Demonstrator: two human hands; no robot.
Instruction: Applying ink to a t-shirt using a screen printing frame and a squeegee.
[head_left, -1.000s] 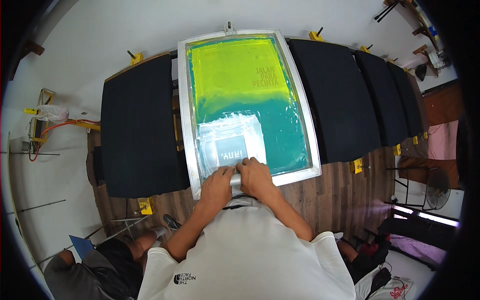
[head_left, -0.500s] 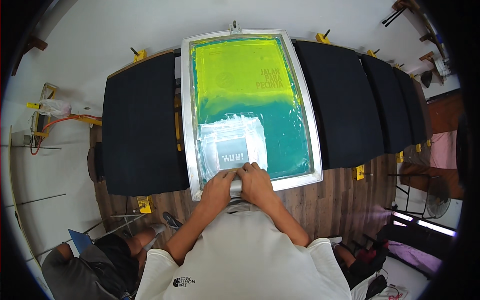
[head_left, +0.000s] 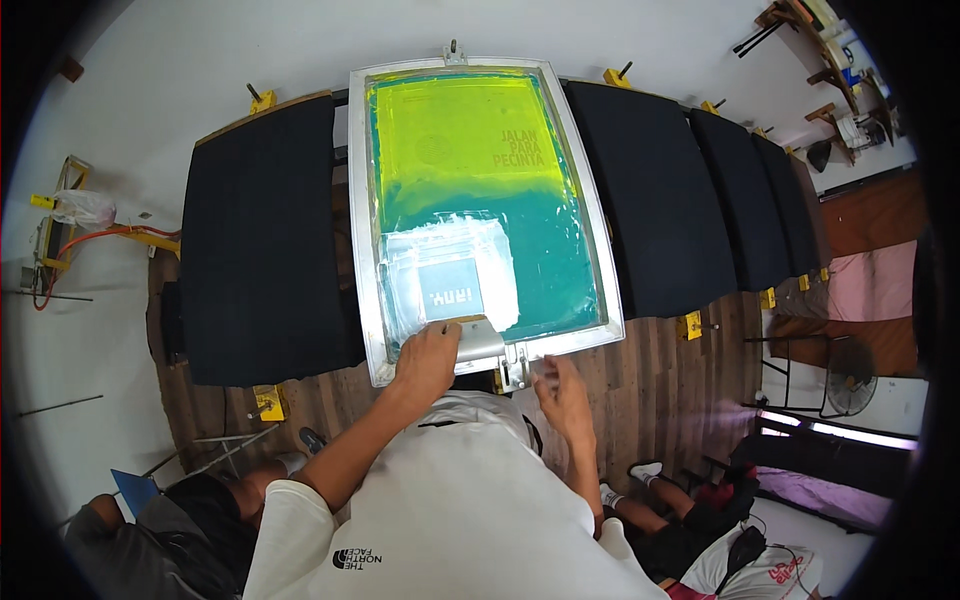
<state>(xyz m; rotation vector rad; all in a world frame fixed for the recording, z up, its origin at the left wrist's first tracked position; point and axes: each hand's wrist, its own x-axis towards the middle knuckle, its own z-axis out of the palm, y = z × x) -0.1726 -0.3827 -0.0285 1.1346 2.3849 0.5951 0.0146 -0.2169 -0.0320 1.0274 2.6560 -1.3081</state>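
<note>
In front of me lies a screen-printing screen with a silver metal frame (head_left: 366,220). Its mesh is yellow-green at the far end and teal nearer me, with smeared white ink (head_left: 499,270) around a pale stencil patch (head_left: 450,280) at the near left. My left hand (head_left: 428,358) is closed on a silver-handled squeegee (head_left: 481,341), which rests by the frame's near edge. My right hand (head_left: 565,398) is off the squeegee, its fingers bent and apart, just right of a metal bracket (head_left: 515,370) on that edge. It holds nothing that I can see.
Black cloth-covered printing boards stand on both sides, one at left (head_left: 260,240) and several at right (head_left: 655,200), with yellow clamps (head_left: 268,402) along their edges. A seated person (head_left: 150,545) is at lower left, another (head_left: 715,530) at lower right. A fan (head_left: 851,377) stands far right.
My right hand has let go of the squeegee and moved right, beside the bracket. The left hand keeps its hold; the squeegee's handle now shows to its right. The view has shifted slightly.
</note>
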